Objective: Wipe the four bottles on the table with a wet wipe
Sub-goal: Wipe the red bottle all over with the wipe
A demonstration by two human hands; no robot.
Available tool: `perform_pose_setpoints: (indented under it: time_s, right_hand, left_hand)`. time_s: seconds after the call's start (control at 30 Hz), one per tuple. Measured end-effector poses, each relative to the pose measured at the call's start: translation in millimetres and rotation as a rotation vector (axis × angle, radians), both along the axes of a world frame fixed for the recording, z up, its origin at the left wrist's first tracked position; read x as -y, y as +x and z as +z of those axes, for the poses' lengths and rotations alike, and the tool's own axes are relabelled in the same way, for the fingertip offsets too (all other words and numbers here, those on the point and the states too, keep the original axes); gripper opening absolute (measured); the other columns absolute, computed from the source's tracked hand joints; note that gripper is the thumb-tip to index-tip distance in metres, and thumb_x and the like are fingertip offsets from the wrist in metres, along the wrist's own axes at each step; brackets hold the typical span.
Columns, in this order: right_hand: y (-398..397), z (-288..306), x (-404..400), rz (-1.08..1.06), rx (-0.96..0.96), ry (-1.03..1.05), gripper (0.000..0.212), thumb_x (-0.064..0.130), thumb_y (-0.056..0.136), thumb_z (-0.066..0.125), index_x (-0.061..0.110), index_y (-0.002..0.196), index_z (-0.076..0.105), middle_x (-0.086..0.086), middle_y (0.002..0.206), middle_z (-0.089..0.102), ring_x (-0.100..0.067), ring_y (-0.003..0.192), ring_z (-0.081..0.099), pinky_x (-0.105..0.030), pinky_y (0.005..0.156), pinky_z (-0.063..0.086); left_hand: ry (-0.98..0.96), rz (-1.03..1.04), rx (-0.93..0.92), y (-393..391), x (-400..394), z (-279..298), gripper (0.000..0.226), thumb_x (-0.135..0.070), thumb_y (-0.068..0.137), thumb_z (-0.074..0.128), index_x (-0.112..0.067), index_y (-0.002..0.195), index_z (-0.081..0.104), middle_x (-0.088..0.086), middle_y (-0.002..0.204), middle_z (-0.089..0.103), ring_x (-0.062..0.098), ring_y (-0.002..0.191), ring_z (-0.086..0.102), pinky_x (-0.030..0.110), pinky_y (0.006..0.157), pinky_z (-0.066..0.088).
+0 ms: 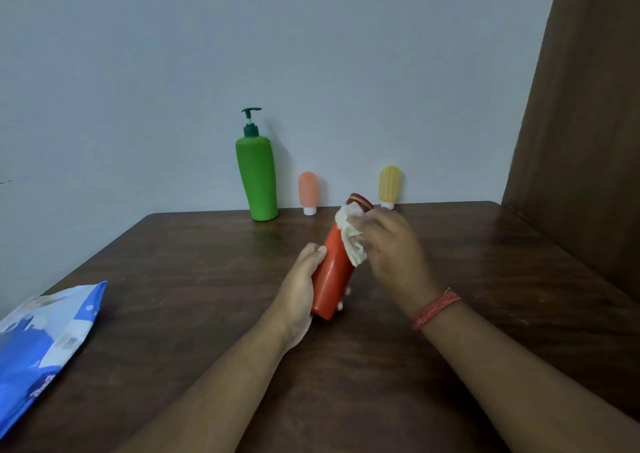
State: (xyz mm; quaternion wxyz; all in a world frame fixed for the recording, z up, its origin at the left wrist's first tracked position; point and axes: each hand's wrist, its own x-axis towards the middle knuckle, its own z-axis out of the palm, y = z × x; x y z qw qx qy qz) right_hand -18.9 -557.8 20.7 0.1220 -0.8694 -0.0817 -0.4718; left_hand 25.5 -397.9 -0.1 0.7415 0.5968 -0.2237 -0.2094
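My left hand [301, 288] grips the lower body of a red bottle [331, 276], which is lifted off the table and tilted with its dark red cap pointing away to the right. My right hand [389, 244] holds a crumpled white wet wipe [350, 236] against the bottle's upper part, just below the cap. Along the wall stand a tall green pump bottle [258, 175], a small pink tube [308, 191] on its white cap, and a small yellow tube [389, 184] on its white cap.
A blue and white pack of wet wipes [41, 341] lies at the left edge of the dark wooden table [173, 296]. A brown wooden panel [581, 123] rises along the table's right side. A pale wall stands behind the bottles.
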Motion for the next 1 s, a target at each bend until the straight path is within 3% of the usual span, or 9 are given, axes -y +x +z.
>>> perform_pose_setpoints:
  time_s: [0.1,0.23,0.33,0.53,0.7,0.87,1.0]
  right_hand:
    - [-9,6,13,-0.123,0.075,0.1,0.027,0.0,0.083,0.07,0.008,0.109,0.071,-0.005,0.1,0.065,-0.023,0.092,0.056,-0.023,0.084,0.043]
    - [-11,-2,0,-0.072,0.007,0.052,0.027,-0.001,0.084,0.068,0.012,0.108,0.07,-0.003,0.105,0.067,-0.025,0.096,0.057,-0.037,0.082,0.051]
    - [-6,-7,-10,-0.007,-0.044,-0.042,0.03,-0.003,0.08,0.071,0.013,0.105,0.072,-0.001,0.103,0.068,-0.023,0.092,0.059,-0.034,0.076,0.052]
    - [-3,-7,5,-0.021,0.047,0.533,0.019,0.0,0.086,0.065,0.014,0.098,0.069,0.006,0.103,0.06,-0.012,0.096,0.059,-0.025,0.081,0.05]
    - [-6,-10,-8,0.022,-0.013,0.522,0.021,-0.004,0.087,0.063,0.012,0.1,0.067,0.009,0.101,0.057,-0.003,0.094,0.055,-0.006,0.078,0.04]
    - [-2,-17,-18,0.008,-0.128,0.464,0.017,0.007,0.092,0.062,0.018,0.103,0.065,0.011,0.102,0.059,-0.005,0.094,0.056,-0.009,0.074,0.039]
    - [-1,-9,0,-0.016,-0.011,0.735,0.028,0.005,0.09,0.063,0.029,0.105,0.061,0.01,0.101,0.065,-0.008,0.09,0.061,-0.022,0.076,0.05]
  left_hand:
    - [0.054,-0.037,0.076,-1,2,-2,0.021,-0.033,0.107,0.04,-0.013,0.103,0.046,0.019,0.096,0.062,0.029,0.072,0.065,0.036,0.055,0.05]
    - [0.003,-0.004,0.027,-2,4,-4,0.024,-0.033,0.106,0.042,-0.011,0.11,0.051,0.016,0.096,0.065,0.03,0.075,0.065,0.037,0.057,0.05]
    - [-0.06,0.026,-0.027,1,3,-2,0.024,-0.034,0.104,0.044,-0.013,0.11,0.054,0.014,0.094,0.068,0.03,0.075,0.064,0.037,0.058,0.048]
    - [0.076,-0.022,0.087,-3,4,-3,0.032,-0.035,0.107,0.04,-0.005,0.116,0.045,0.02,0.103,0.061,0.028,0.076,0.065,0.037,0.059,0.051]
    - [0.033,0.01,0.052,-1,3,-4,0.032,-0.036,0.106,0.042,-0.007,0.12,0.05,0.016,0.104,0.063,0.029,0.08,0.066,0.038,0.061,0.051]
    - [-0.067,0.039,-0.039,3,1,-3,0.027,-0.034,0.104,0.045,-0.012,0.114,0.055,0.014,0.096,0.067,0.029,0.075,0.065,0.036,0.059,0.048]
    - [0.003,-0.041,0.037,1,3,-4,0.031,-0.033,0.106,0.042,-0.004,0.119,0.047,0.018,0.099,0.062,0.029,0.075,0.065,0.037,0.058,0.049]
